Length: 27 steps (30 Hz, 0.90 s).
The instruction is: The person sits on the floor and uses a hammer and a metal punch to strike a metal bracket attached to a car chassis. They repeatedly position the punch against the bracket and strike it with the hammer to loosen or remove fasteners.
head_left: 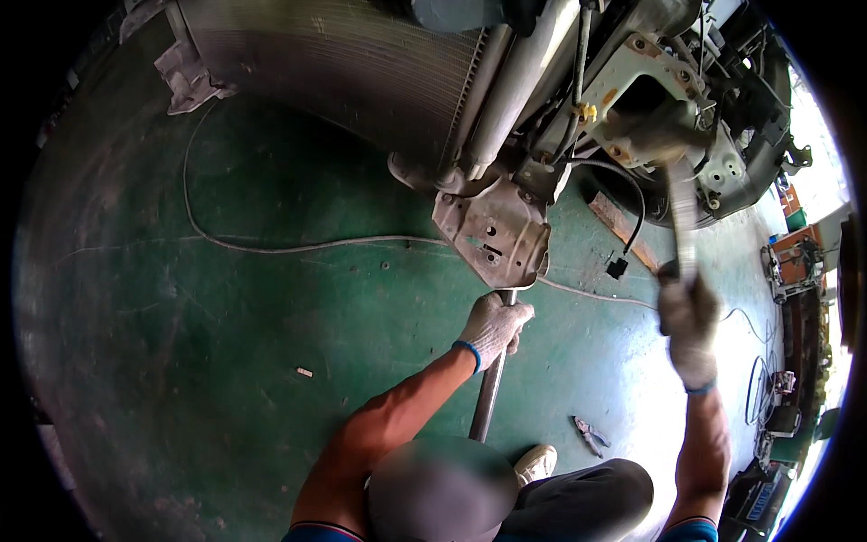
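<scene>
My left hand [495, 327], in a white knit glove, is wrapped round a metal bar [486, 408]. The bar's upper end meets the lower edge of a bent sheet-metal bracket [492, 237] at the front of a stripped vehicle. On the right, my gloved right hand [694, 336] grips a hammer [684, 215] by its handle. The hammer is raised, and its head is smeared by motion in front of a pale, rust-spotted mounting plate [646, 81]. How the bar's tip sits against the bracket is hard to make out.
A radiator [343, 68] spans the top left. A thin cable [316, 246] crosses the green floor [226, 361]. Pliers [591, 435] lie near my shoe [536, 463], and a wooden strip [623, 230] under the vehicle. A black connector [617, 268] hangs from a wire. Equipment lines the right side.
</scene>
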Tool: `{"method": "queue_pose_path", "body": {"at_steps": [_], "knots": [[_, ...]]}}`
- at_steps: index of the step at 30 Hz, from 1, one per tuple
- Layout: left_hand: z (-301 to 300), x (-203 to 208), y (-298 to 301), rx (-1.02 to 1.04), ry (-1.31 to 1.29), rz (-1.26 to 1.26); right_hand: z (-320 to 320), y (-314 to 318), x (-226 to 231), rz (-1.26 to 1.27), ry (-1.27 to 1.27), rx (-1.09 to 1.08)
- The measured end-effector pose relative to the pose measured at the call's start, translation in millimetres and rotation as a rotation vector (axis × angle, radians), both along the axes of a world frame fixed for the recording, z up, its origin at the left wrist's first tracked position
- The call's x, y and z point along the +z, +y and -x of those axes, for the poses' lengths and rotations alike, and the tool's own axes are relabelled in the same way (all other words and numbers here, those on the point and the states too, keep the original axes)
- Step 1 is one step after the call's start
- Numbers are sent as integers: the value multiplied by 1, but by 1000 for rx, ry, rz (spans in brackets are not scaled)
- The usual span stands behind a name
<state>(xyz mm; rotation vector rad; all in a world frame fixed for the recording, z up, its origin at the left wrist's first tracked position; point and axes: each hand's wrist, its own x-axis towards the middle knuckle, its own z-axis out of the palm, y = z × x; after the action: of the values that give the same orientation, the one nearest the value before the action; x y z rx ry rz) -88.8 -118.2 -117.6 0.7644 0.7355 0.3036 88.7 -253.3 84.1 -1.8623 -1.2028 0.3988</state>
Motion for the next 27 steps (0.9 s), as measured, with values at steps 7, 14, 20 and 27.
{"method": "queue_pose_path", "body": {"at_steps": [7,14,20,27], "knots": [[3,-4,-11,-3,21,-39,4,-6,31,-491,-311,162],[21,-43,-27,28,140,22,-19,6,-103,225,-216,-75],[1,-11,-1,20,32,-59,-4,10,-69,403,-154,-82],[-12,2,-6,65,1,-70,-3,2,-78,415,-201,-85]]}}
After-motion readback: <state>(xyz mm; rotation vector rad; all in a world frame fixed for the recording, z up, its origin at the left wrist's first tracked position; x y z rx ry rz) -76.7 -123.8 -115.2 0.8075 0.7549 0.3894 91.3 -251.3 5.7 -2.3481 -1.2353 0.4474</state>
